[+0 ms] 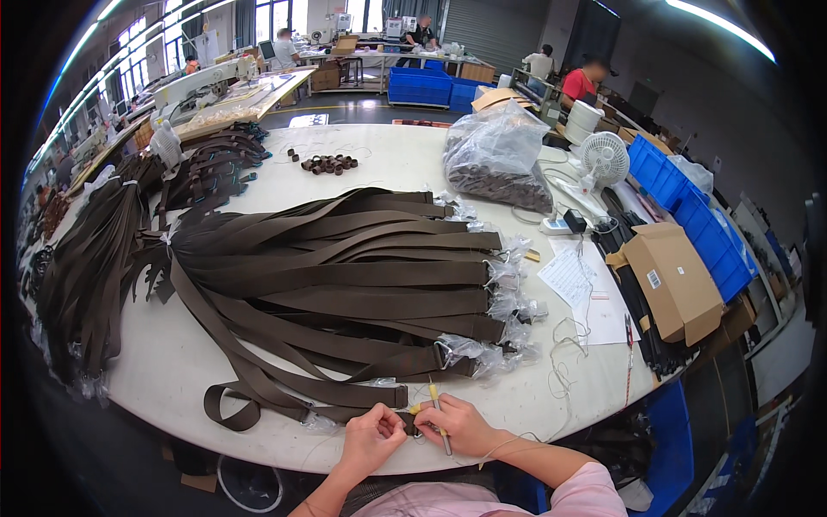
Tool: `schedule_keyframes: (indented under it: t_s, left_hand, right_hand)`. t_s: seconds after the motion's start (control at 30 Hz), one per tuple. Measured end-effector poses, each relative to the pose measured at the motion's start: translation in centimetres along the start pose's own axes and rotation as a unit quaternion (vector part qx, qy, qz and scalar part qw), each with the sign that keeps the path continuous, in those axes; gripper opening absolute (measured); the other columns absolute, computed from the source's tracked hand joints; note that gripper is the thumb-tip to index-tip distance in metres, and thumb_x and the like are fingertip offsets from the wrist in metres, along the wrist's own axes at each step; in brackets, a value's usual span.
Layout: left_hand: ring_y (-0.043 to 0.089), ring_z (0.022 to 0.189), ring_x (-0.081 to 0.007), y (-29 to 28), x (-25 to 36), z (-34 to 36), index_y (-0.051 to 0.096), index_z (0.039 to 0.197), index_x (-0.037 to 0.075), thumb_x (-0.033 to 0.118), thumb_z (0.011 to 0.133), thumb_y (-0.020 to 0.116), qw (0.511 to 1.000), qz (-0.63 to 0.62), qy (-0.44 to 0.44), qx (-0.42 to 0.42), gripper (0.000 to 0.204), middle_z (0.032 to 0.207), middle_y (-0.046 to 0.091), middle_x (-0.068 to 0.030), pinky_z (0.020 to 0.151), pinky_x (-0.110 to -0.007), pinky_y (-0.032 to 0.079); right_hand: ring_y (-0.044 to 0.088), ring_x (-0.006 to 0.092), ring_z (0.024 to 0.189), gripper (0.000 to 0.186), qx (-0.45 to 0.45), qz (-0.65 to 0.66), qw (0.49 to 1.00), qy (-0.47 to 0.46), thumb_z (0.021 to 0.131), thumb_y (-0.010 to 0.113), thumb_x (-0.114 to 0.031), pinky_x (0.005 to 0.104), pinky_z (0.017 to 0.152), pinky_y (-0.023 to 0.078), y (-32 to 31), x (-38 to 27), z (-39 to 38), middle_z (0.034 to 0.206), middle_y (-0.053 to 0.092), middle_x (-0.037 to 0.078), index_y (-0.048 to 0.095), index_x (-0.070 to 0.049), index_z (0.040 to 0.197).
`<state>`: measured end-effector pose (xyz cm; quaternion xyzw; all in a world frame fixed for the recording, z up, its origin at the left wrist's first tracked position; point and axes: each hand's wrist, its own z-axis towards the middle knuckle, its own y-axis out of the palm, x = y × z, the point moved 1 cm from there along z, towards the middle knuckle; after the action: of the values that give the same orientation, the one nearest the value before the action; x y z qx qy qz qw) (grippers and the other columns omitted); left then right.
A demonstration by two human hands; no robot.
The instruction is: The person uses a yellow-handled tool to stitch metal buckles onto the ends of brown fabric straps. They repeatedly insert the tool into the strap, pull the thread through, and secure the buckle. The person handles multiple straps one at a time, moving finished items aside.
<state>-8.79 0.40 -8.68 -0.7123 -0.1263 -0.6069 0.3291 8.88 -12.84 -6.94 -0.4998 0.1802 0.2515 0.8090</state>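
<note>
Near the table's front edge, my left hand (372, 438) is closed in a pinch beside a short dark strap end (407, 424); what its fingertips hold is too small to make out. My right hand (457, 428) grips a slim silver-and-yellow tool (436, 401) at that strap end, just right of my left hand. Beyond both hands lies a large fanned bundle of dark brown straps (327, 258), tied at the left, with clear plastic wrapping (461, 349) on metal fittings at the right ends. A looped strap (233, 418) lies left of my hands.
More straps (86, 276) cover the left. Small brown rolls (332, 164), a filled plastic bag (495, 146), a white fan (603, 159) and a power strip (560, 226) sit behind. Papers (573, 276), loose cord, a cardboard box (672, 280) and blue crates (706, 233) line the right. Several people work farther back.
</note>
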Motion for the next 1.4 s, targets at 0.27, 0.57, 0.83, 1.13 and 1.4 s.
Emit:
schedule_keyframes:
  t_s: [0.27,0.57,0.83,1.13,1.4]
  left_hand:
    - [0.062,0.07,-0.0023,-0.1,-0.4,0.1,0.062,0.1,0.0,0.003,0.093,0.072,0.999,-0.037,-0.02,-0.006,0.013,0.082,0.07,-0.0004,0.064,-0.021,0.052]
    - [0.07,0.073,-0.0084,0.3,-0.2,-0.5,0.07,0.113,-0.003,0.001,0.096,0.068,0.999,-0.012,0.018,0.023,0.017,0.085,0.075,-0.0052,0.068,-0.024,0.057]
    - [0.073,0.079,-0.0113,0.2,0.1,-1.5,0.074,0.115,-0.004,0.006,0.097,0.075,0.998,0.002,0.04,0.057,0.021,0.093,0.078,-0.0082,0.073,-0.027,0.06]
    - [0.069,0.072,-0.0247,0.2,1.1,-0.4,0.073,0.091,0.007,0.021,0.087,0.083,0.974,0.214,0.069,0.007,0.018,0.078,0.07,-0.0044,0.066,-0.041,0.055]
    - [0.066,0.079,-0.0283,0.7,1.6,0.0,0.067,0.089,0.007,0.016,0.084,0.078,0.964,0.194,0.175,0.054,0.015,0.08,0.066,-0.0062,0.071,-0.044,0.054]
  right_hand:
    - [0.067,0.0279,0.084,0.024,-0.002,-0.001,1.0,0.003,0.085,0.08,-0.004,0.0385,0.075,0.056,0.0,-0.1,0.1,0.1,0.073,0.006,0.066,-0.009,0.104]
    - [0.067,0.0292,0.083,0.025,-0.004,0.006,1.0,0.015,0.084,0.081,-0.003,0.0407,0.075,0.056,0.2,0.0,0.1,0.1,0.073,0.009,0.068,-0.008,0.104]
    - [0.066,0.0292,0.082,0.025,0.003,0.01,1.0,0.007,0.083,0.082,-0.003,0.0399,0.075,0.056,0.4,0.3,0.0,0.101,0.073,0.009,0.068,-0.008,0.104]
    - [0.065,0.0298,0.083,0.027,0.002,-0.019,1.0,-0.009,0.08,0.082,-0.002,0.0392,0.076,0.056,0.5,0.1,0.0,0.099,0.074,0.009,0.069,-0.008,0.103]
    - [0.066,0.0306,0.084,0.027,-0.002,-0.016,1.0,-0.004,0.08,0.081,-0.002,0.0394,0.077,0.056,0.4,-0.1,-0.1,0.1,0.074,0.011,0.069,-0.008,0.103]
